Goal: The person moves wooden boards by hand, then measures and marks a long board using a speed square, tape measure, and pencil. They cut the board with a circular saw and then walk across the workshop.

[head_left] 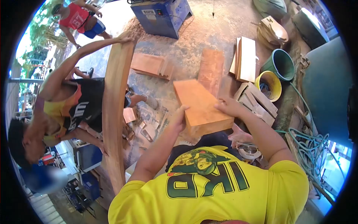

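Note:
A thick, short wooden block (203, 106) is held up in front of my yellow shirt, tilted away from me. My left hand (180, 116) grips its left edge, thumb on the upper face. On the opposite edge my right hand (229, 107) is closed, with fingers partly hidden behind the wood. Beyond the block, a flat reddish board (211, 69) lies on the floor. Below my right forearm is a round metal power tool (249, 151), partly hidden.
At left, a co-worker holds a long plank (116, 108) upright with both hands. Stacked boards (151, 65) lie near a blue machine (160, 16) among sawdust. On the right are a green bucket (279, 65), a yellow bucket (269, 86) and a coiled hose (307, 149). Another person stands farther back.

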Motion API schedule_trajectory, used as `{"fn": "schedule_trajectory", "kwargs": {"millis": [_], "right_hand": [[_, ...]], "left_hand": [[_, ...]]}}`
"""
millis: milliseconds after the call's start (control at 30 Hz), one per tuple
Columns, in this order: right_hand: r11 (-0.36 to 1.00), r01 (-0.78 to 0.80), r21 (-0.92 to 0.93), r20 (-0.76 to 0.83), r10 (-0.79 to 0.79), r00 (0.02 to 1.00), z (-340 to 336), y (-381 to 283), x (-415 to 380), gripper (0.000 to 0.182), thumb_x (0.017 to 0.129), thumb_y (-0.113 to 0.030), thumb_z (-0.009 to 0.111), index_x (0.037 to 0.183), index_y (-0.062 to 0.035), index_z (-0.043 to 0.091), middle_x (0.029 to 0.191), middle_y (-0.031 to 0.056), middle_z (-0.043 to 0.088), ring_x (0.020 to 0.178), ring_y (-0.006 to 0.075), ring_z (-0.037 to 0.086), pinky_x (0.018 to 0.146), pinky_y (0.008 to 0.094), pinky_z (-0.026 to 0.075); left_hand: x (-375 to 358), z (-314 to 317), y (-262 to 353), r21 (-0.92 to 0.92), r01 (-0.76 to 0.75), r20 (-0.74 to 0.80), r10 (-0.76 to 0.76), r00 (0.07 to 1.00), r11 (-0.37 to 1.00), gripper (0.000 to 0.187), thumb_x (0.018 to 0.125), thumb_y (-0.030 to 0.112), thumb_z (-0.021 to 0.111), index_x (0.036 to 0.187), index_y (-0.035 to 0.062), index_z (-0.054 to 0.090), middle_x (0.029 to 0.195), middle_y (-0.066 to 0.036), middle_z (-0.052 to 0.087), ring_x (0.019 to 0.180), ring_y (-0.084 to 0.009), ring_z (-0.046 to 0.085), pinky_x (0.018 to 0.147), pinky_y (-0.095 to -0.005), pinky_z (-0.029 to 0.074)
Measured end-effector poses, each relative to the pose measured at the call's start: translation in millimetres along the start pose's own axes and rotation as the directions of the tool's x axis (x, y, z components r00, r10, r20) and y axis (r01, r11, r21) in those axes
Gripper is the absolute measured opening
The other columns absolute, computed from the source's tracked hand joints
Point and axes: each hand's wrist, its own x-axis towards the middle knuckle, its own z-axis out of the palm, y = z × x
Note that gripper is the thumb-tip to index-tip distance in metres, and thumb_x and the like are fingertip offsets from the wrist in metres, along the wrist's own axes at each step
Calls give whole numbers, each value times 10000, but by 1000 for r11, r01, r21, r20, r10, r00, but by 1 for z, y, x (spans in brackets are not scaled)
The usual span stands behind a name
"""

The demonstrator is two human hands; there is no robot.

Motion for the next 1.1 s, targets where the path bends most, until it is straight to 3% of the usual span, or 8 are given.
{"fn": "schedule_trajectory", "kwargs": {"millis": [67,100,300,633,700,833,900,1100], "right_hand": [[830,-235,507,195,155,969,10,61,32,603,831,-333,684,1313,-36,479,1196,159,610,1058,246,612,917,360,474],[392,-463,795,432,170,886,15,82,45,602,835,-300,689,1310,-4,469,1191,153,612,1058,221,610,908,353,478],[652,59,756,-197,140,970,29,112,113,565,834,-218,689,1285,28,454,1150,132,601,1009,196,596,878,343,487],[559,137,818,-305,219,927,109,218,206,592,826,-116,669,1343,-5,403,1228,132,562,1089,209,556,919,328,457],[587,176,790,-401,278,873,124,231,210,591,860,-121,663,1369,-16,381,1192,128,577,1063,203,565,908,339,474],[656,57,752,-331,302,894,125,253,213,675,851,-185,685,1404,-20,335,1235,174,552,1108,276,559,928,382,469],[970,-242,-21,-311,223,924,130,266,213,706,811,-217,704,1392,-13,361,1335,204,466,1248,320,444,1056,416,350],[954,-117,-276,-410,-6,912,140,241,195,824,778,-282,724,1418,-17,278,1417,310,301,1338,422,290,1088,454,291]], "left_hand": [[29,12,10,78,-53,60,49,997,996,551,834,236,591,1319,28,433,1251,-145,552,1112,-273,570,959,-424,465],[44,19,16,140,-116,127,99,987,983,592,836,235,597,1359,44,395,1284,-138,530,1127,-268,563,962,-422,465],[140,28,41,205,-107,104,87,991,973,590,893,107,537,1434,63,304,1333,-125,479,1195,-236,503,974,-399,446],[217,-50,-29,747,-65,-87,195,977,662,670,901,207,555,1462,25,237,1403,-150,431,1257,-252,464,1012,-328,396],[204,-65,-43,927,-25,-51,193,980,375,748,872,239,592,1453,-34,208,1421,-195,406,1299,-265,420,1046,-325,358],[194,-85,-58,913,-48,-28,179,983,405,761,867,257,599,1439,-64,214,1429,-227,385,1325,-269,391,1070,-336,327],[184,-91,-66,919,-40,-24,155,988,393,736,853,283,611,1424,-46,283,1400,-221,427,1298,-279,427,1057,-345,344],[146,-123,-83,939,19,-111,251,962,343,617,825,334,619,1351,56,459,1316,-194,517,1213,-310,499,1019,-373,382]]}}
